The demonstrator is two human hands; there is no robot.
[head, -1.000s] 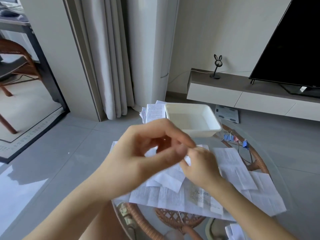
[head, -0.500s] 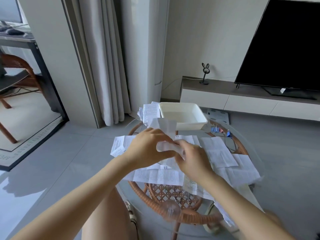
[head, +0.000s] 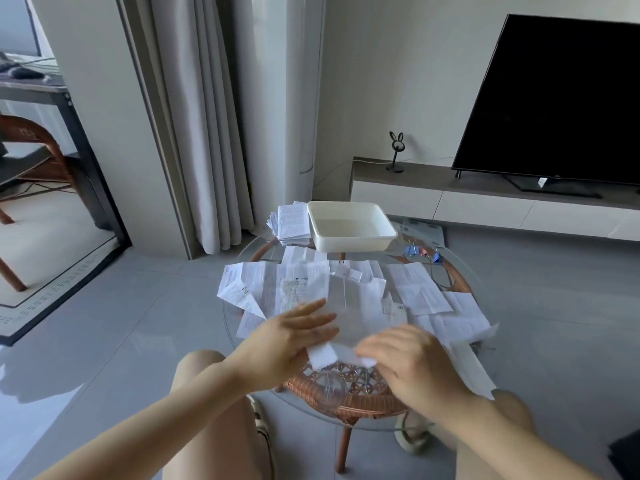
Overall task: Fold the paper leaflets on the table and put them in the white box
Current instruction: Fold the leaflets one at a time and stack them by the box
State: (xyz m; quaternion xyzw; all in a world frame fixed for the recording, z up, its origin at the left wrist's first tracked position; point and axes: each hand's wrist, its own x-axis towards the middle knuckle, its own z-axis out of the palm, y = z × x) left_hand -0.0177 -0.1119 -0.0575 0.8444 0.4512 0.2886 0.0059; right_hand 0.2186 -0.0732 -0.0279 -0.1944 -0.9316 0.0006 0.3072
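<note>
Several white paper leaflets (head: 420, 294) lie spread over a round glass table (head: 460, 268) with a wicker base. One leaflet (head: 353, 306) lies flat in front of me on top of the others. My left hand (head: 294, 336) rests flat on its left side with straight fingers. My right hand (head: 405, 358) covers its near edge, fingers bent down onto the paper; whether they pinch it I cannot tell. The white box (head: 349, 228) stands at the table's far edge, and looks empty. A stack of folded leaflets (head: 291, 223) sits to the left of the box.
Blue and pink binder clips (head: 420, 252) lie right of the box. A TV (head: 557, 105) stands on a low cabinet (head: 485, 195) behind. Curtains (head: 201, 133) hang at the back left. My knees are under the table's near side.
Both hands came down from in front of my face to the table, and the leaflet they were pinching now lies spread flat under them. The camera has pulled back.
</note>
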